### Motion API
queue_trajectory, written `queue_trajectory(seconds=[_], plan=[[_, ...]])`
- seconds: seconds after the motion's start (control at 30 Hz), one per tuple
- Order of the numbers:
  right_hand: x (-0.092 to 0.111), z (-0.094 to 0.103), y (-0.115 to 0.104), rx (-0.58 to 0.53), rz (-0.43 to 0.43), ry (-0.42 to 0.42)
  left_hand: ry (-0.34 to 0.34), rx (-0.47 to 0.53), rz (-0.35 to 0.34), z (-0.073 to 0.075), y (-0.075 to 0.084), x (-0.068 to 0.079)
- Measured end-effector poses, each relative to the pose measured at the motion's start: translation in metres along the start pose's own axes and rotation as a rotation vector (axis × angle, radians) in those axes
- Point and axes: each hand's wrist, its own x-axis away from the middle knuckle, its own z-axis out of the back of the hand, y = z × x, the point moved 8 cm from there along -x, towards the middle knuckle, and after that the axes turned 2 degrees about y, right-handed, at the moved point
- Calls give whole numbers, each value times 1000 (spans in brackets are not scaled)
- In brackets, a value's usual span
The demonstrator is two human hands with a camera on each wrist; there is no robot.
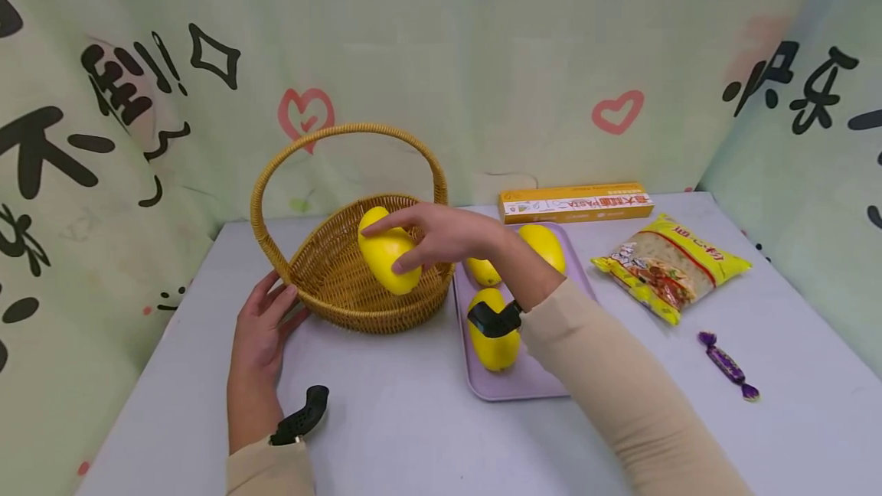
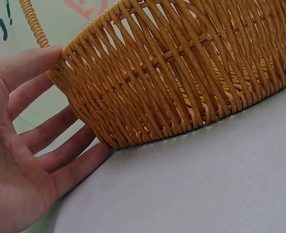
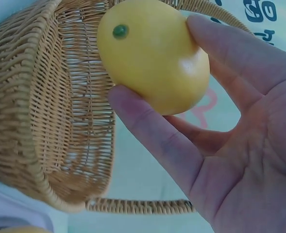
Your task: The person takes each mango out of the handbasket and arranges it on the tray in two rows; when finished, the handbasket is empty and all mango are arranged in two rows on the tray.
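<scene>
A yellow mango [image 1: 386,255] with a green stem spot is held over the wicker basket [image 1: 344,320] by my right hand [image 1: 448,234]. In the right wrist view, that mango [image 3: 147,60] sits between the thumb and fingertips, with a gap between it and the palm. My left hand [image 1: 265,320] touches the basket's left end near the handle base. The left wrist view shows the thumb at the rim of the basket [image 2: 181,73] and the other fingers spread, fairly straight, against its outer wall. More yellow mangoes [image 1: 492,350] lie on the purple tray [image 1: 524,389], partly behind my right arm.
An orange pasta box [image 1: 575,205] lies at the back, by the curtain. Right of the tray are a yellow food bag [image 1: 671,266] and a purple-wrapped candy [image 1: 729,366]. The basket's tall handle [image 1: 354,128] arches over its back side.
</scene>
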Motion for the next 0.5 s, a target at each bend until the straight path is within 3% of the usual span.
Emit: queue_trajectory(seconds=[0.37,0.5], plan=[[35,5,5,9,2,37,-9,5,-3,-1,2,-1],[47,4,10,-20,-36,32,-4,13,12,1,1,1]])
